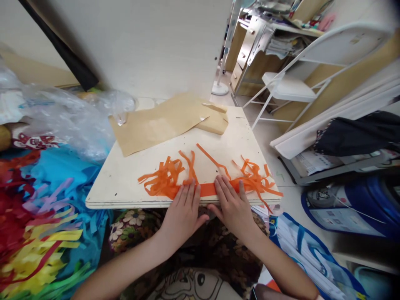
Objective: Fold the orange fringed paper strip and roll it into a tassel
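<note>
Left hand (pixel 183 211): palm down, fingers nearly together. Right hand (pixel 233 205): palm down, fingers spread. Orange paper (pixel 207 190), fringed: under fingertips, table's (pixel 115 183) six-o'clock edge. Step, seemingly: flattening. Next move likely calls for even pressure. Brown paper (pixel 156 128): eleven o'clock.

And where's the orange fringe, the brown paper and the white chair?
Orange fringe (pixel 208 190): head view, on its flat band.
Brown paper (pixel 156 129): head view, on its big flat sheet.
White chair (pixel 289 88): head view, on its seat.
</note>
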Tool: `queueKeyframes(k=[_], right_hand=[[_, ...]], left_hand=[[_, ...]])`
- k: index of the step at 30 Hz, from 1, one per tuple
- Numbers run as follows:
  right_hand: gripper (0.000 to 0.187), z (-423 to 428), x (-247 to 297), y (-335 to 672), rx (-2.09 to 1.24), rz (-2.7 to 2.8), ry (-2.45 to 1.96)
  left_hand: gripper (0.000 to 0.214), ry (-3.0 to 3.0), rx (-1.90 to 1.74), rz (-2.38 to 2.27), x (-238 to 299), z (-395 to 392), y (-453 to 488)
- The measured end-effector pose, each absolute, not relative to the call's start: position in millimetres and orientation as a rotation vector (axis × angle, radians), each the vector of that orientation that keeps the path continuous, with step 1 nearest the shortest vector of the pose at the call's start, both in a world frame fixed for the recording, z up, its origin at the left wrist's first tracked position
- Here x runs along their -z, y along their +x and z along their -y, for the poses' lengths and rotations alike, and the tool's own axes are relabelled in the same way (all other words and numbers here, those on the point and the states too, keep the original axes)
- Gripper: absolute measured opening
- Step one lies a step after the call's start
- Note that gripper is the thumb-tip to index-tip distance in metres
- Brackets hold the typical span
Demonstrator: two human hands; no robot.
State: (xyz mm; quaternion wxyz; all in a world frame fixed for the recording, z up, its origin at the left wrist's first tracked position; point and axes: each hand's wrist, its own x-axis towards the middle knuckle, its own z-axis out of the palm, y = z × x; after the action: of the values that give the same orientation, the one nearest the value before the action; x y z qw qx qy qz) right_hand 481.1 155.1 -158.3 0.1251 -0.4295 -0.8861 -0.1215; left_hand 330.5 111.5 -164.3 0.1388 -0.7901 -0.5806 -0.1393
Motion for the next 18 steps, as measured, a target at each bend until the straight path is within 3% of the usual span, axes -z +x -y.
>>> queueKeyframes(k=[7, 18], right_hand=[[0.054, -155.0, 160.0, 481.5, 0.36, 2.584, -1.24], [0.056, -154.8, 163.6, 481.4, 0.367, 2.564, -1.231]], left_hand=[[0.042, -2.471, 0.596, 1.483, 142.7, -121.9, 319.3], [0.02, -2.787, 0.208, 1.567, 109.1, -175.2, 276.5]])
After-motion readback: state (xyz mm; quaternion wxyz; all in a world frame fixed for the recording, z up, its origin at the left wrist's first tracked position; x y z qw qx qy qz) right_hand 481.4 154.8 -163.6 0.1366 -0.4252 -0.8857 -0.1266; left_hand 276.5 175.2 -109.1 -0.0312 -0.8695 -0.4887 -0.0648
